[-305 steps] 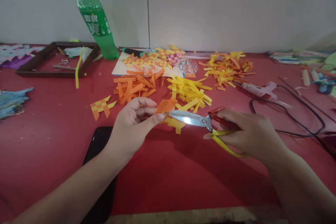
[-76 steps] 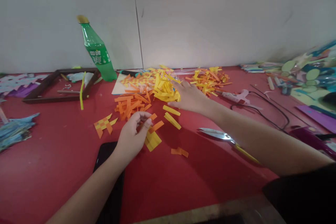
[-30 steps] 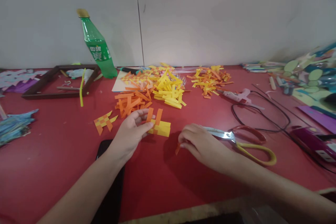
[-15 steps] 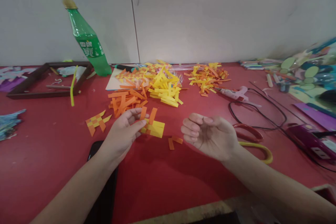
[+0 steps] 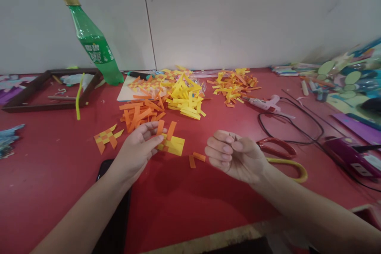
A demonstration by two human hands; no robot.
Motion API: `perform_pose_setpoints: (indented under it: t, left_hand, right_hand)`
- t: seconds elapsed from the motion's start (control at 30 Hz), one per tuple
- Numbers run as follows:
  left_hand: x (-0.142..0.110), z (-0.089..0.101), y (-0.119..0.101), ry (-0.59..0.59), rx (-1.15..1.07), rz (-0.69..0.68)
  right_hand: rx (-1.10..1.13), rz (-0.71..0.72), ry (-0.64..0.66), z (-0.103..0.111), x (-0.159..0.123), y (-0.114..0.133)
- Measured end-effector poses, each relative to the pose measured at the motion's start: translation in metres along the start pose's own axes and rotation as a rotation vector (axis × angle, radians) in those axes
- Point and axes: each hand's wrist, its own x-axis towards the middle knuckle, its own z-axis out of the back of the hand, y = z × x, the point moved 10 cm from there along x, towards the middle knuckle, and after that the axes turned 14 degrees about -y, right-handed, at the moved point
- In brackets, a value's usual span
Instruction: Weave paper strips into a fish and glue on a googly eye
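My left hand [image 5: 145, 141] pinches a small woven piece of yellow and orange paper strips [image 5: 175, 146] between thumb and fingers, held above the red table. Two orange strip ends stick up from it, and yellow ends point right. My right hand [image 5: 232, 152] is closed to its right, fingers curled and the thumb by the index finger, with nothing visible in it. Two loose orange strips [image 5: 199, 156] lie on the table between the hands. Left of my left hand rests a finished-looking woven paper fish [image 5: 107, 138] in the same colours.
Behind the hands lie piles of orange strips [image 5: 138, 115] and yellow strips [image 5: 186, 101]. A green bottle [image 5: 97, 49] stands by a dark frame [image 5: 38, 107]. Scissors [image 5: 290, 168], a pink glue gun [image 5: 269, 104] with its cord, and a purple power strip [image 5: 349, 156] lie right. A phone [image 5: 111, 222] is under my left forearm.
The fingers of my right hand have curled in further, the thumb moving closer to the index finger. My left hand keeps its hold on the woven paper. The whole view has shifted slightly.
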Motion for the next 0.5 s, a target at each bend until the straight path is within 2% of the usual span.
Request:
perform_pose_setpoints:
  t: [0.33, 0.5]
  left_hand:
    - [-0.003, -0.002, -0.001, 0.035, -0.013, -0.005]
    - [-0.005, -0.006, -0.004, 0.046, -0.057, -0.018]
  right_hand:
    - [0.089, 0.007, 0.023, 0.005, 0.002, -0.003]
    - [-0.028, 0.115, -0.084, 0.023, 0.003, 0.014]
